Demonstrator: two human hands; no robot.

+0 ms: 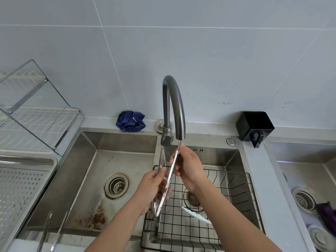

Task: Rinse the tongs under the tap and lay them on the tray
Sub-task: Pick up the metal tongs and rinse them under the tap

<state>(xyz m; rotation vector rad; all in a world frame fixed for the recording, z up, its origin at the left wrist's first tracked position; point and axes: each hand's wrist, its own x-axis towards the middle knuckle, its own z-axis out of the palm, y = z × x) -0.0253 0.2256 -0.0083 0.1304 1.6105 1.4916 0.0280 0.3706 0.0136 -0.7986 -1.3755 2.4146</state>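
Metal tongs (168, 180) are held tilted over the sink, tips up right under the spout of the grey tap (173, 106). My left hand (151, 191) grips their lower, hinged end. My right hand (187, 164) pinches the upper arm near the tips. A thin stream of water falls from the spout onto the tip. The perforated metal tray (20, 190) lies at the left, beside the sink. A second pair of tongs (52, 231) rests on the sink's front left edge.
A black wire basket (236, 193) sits in the right basin with a white utensil (196, 214) in it. The left basin (101, 171) has a rusty drain. A dish rack (36, 113), blue cloth (131, 121) and black holder (254, 126) stand behind.
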